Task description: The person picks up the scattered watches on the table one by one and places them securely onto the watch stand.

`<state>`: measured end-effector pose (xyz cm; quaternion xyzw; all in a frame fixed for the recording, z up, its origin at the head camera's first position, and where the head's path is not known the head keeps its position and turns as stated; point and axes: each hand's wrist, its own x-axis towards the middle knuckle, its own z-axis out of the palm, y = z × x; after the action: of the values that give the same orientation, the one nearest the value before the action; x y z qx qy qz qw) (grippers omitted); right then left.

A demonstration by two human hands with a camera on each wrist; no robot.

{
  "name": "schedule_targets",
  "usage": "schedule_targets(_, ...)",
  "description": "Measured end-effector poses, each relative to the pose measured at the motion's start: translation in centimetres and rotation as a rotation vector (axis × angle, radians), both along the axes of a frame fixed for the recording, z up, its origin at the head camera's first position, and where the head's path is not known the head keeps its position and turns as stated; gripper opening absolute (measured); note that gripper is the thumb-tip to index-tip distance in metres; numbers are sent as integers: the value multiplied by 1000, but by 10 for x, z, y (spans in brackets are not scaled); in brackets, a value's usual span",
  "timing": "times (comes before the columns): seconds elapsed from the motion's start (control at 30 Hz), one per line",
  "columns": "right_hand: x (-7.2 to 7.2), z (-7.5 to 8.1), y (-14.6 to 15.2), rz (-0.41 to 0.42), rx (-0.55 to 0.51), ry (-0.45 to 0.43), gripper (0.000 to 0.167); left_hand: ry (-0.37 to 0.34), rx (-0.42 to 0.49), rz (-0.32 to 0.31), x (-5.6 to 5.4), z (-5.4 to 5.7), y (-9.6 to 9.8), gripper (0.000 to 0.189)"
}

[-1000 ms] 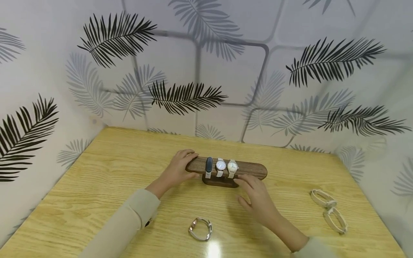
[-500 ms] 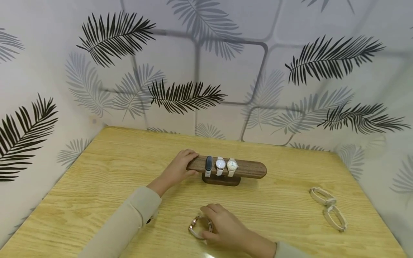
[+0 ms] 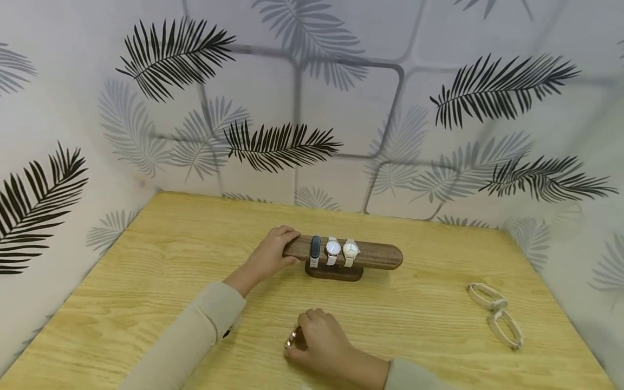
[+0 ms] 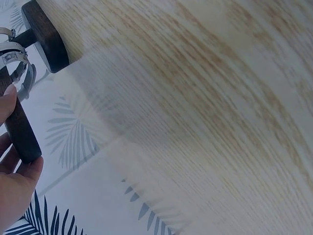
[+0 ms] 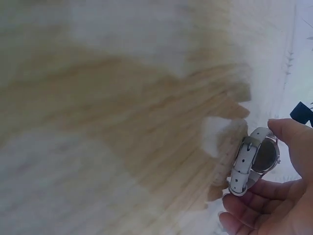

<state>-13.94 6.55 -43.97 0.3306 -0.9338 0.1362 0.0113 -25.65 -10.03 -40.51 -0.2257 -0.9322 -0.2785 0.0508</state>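
My left hand [image 3: 269,253] grips the left end of a dark wooden watch stand [image 3: 380,255], thumb in front and fingers behind. Strapped side by side on its bar are a fitness band [image 3: 316,247] with a dark screen, a white-strapped watch [image 3: 333,248] and a cream-strapped watch [image 3: 351,250]. In the left wrist view, fingers and thumb close round the end of the bar [image 4: 22,129]. Nearer the front, my right hand [image 3: 323,342] pinches a wristwatch [image 5: 243,169] with a white buckled strap. From the head view the hand hides most of that watch.
Two pale-strapped watches, a rear one [image 3: 487,297] and a front one [image 3: 506,329], lie on their sides at the right of the wooden table [image 3: 429,346]. Behind the table rises a wall [image 3: 341,108] with a leaf pattern.
My right hand has left the front of the stand, come down toward the front of the table and taken hold of the wristwatch lying there. The left hand stays on the stand.
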Motion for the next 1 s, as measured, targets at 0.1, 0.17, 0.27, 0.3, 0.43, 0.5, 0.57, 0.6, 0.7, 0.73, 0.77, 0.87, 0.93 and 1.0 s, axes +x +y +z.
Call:
schedule_targets(0.1, 0, 1, 1, -10, -8, 6, 25, -3, -5, -1, 0, 1, 0, 56)
schedule_targets(0.17, 0, 2, 2, -13, -31, 14, 22, -4, -6, -4, 0, 2, 1, 57)
schedule_targets(0.27, -2, 6, 7, -9, -82, 31, 21, -4, -2, -8, 0, 3, 1, 57)
schedule_targets(0.3, -3, 7, 9, -12, -98, 23, 23, -5, 1, -8, 0, 3, 1, 57)
schedule_targets(0.43, -7, 15, 17, -36, -169, -66, 31, 2, 5, -8, -1, 2, 1, 56)
schedule_targets(0.5, -8, 19, 22, -60, -218, -136, 35, 6, 4, -8, -1, 2, 1, 56)
schedule_targets(0.57, -11, 21, 27, -53, -294, -183, 36, 7, 0, -6, -1, 2, 1, 57)
schedule_targets(0.6, -12, 22, 31, -50, -335, -210, 37, 7, 0, -5, 0, 2, 1, 57)
schedule_targets(0.7, -17, 20, 41, -16, -449, -266, 36, 12, -1, -2, -1, 1, 1, 57)
schedule_targets(0.73, -19, 19, 44, -1, -477, -272, 35, 14, 0, -1, -1, 1, 1, 57)
schedule_targets(0.77, -20, 18, 48, 5, -497, -274, 35, 17, 0, -1, -1, 1, 1, 57)
schedule_targets(0.87, -24, 15, 58, 11, -540, -270, 36, 8, 10, -2, 0, 2, 1, 56)
schedule_targets(0.93, -25, 14, 65, 0, -552, -253, 38, -5, 15, -1, 0, 2, 1, 56)
schedule_targets(1.0, -27, 12, 72, -20, -575, -236, 39, -22, 19, 1, 0, 3, 1, 57)
